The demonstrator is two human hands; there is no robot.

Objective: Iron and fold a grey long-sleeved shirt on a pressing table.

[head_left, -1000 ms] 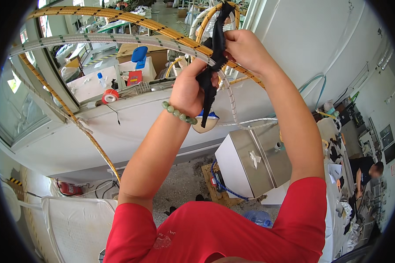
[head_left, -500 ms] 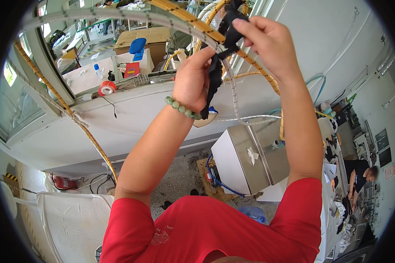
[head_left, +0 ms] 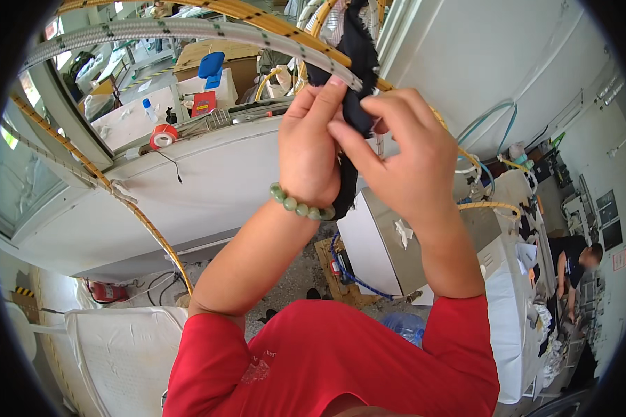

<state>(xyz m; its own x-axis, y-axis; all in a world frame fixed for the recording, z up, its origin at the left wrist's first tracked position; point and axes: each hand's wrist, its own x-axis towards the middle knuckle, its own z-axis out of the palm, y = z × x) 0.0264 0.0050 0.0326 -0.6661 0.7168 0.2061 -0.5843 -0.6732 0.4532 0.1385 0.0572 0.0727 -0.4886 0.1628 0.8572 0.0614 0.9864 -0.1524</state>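
Both hands, left hand (head_left: 311, 149) and right hand (head_left: 395, 156), are closed on black cloth strip (head_left: 358, 48) at 12 o'clock; judged soft, light, best pinched near its frayed edge.

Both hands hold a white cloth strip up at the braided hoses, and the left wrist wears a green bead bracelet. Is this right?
Not quite. In the head view the cloth strip is black, not white. The left hand and right hand do hold it at the braided hoses, and the bead bracelet is green.

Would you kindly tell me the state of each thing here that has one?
Black cloth strip: frayed, pinched by both hands.
Left hand: gripping the strip.
Right hand: gripping the strip.
Grey braided hose: stretched across.
Red tape roll: lying flat.
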